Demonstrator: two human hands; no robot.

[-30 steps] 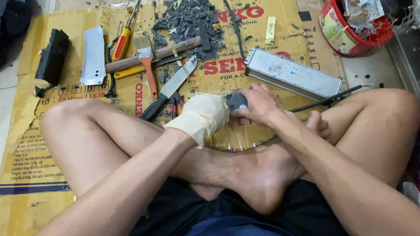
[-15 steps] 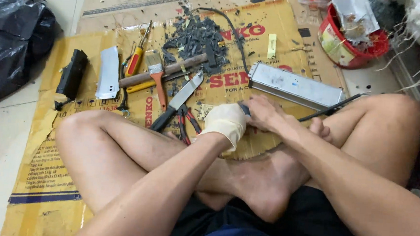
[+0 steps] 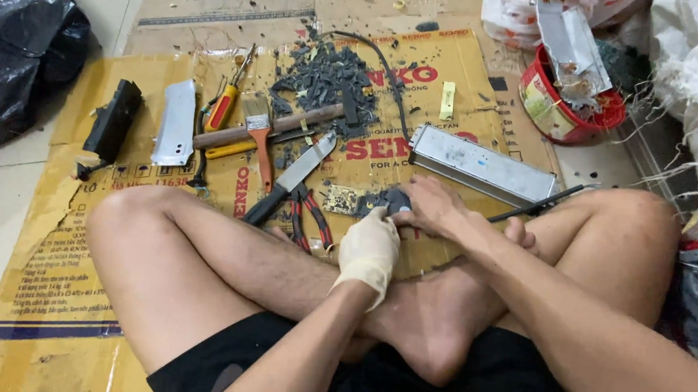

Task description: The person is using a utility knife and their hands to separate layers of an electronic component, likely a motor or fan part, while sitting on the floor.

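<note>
I sit cross-legged on flattened cardboard [image 3: 54,259]. My left hand [image 3: 370,250], in a pale glove, and my bare right hand [image 3: 433,209] meet above my crossed shins. Both grip a small dark grey part [image 3: 394,199], which my fingers mostly hide. A small tan circuit board [image 3: 341,199] lies just left of it. A long grey metal casing [image 3: 484,165] rests right behind my right hand, with a thin black cable [image 3: 538,206] running past my right knee.
Spread on the cardboard are red-handled pliers [image 3: 309,218], a knife [image 3: 294,176], a brush [image 3: 260,134], a wooden-handled hammer [image 3: 264,126], an orange screwdriver [image 3: 224,104], a metal plate [image 3: 176,121] and dark fragments [image 3: 324,77]. A red bucket [image 3: 565,96] stands back right, a black bag [image 3: 15,38] far left.
The view has tilted, so the tools and cardboard sit lower and closer in frame. Both hands stay together on the dark part, barely shifted.
</note>
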